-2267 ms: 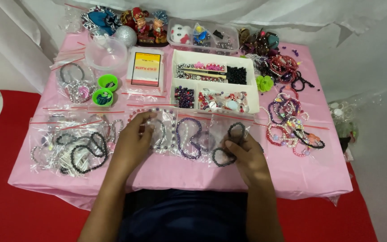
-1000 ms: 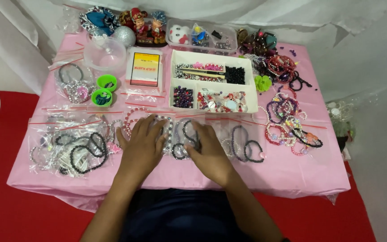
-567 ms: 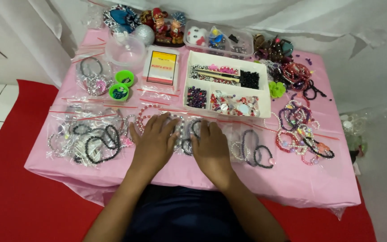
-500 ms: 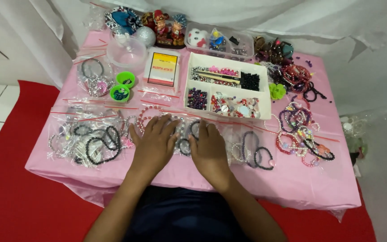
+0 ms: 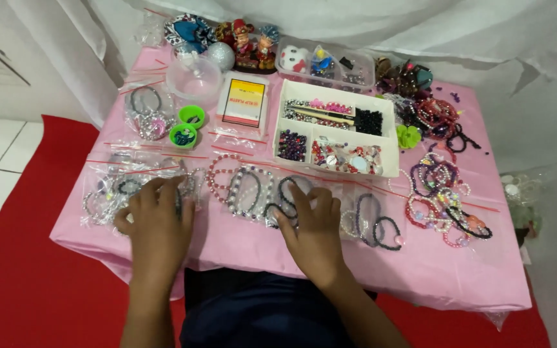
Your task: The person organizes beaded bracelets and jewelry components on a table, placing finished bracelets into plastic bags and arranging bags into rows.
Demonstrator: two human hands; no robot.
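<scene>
Grip: my left hand (image 5: 156, 225) and right hand (image 5: 314, 229) lie open, flat on bagged bracelets (image 5: 246, 190).
Why: pressing them level on the bench (image 5: 240, 241).

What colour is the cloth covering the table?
Pink; the tablecloth shows in the head view.

A flat rectangular packet with a red and yellow label (image 5: 244, 103) lay left of the white divided box. Clear plastic bags of bracelets (image 5: 246, 190) lined the worktop's near edge. Another clear bag (image 5: 144, 113) sat far left.
</scene>
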